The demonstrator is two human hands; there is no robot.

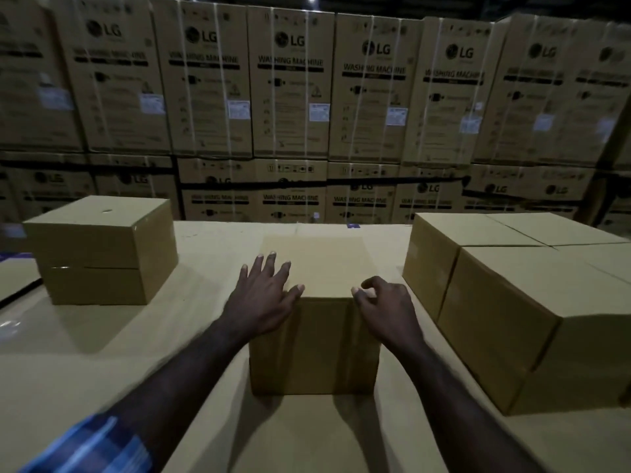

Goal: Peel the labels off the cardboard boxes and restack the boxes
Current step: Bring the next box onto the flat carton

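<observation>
Cardboard box (316, 268) mid-bench (102, 353); no label visible. Left hand (261, 295) flat, open on top; right hand (386, 305) curled at edge, holding nothing. Next: lift, restack.

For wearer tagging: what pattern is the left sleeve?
Blue plaid sleeve, blurred; seen in the head view, bottom left.

The right-hand boxes (532, 322) run off the picture's right edge, and the blue checked sleeve (92, 445) is cut by the bottom edge. Small print on the washing machine cartons (290, 87) behind is blurred and unreadable, as are their white labels (319, 112).
</observation>
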